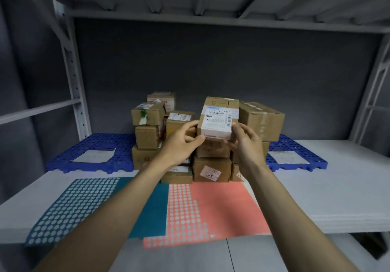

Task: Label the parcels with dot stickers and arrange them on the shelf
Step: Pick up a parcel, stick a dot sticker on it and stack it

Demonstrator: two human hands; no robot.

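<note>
While both hands [183,139] [245,143] grip the box [218,119], press the red dot [234,124] at its 3 o'clock edge flat.

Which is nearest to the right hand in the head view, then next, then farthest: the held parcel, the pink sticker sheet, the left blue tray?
1. Held parcel: gripped by the right hand and left hand.
2. Pink sticker sheet: on the shelf below the hands.
3. Left blue tray: far left, beside the parcel pile.
</note>
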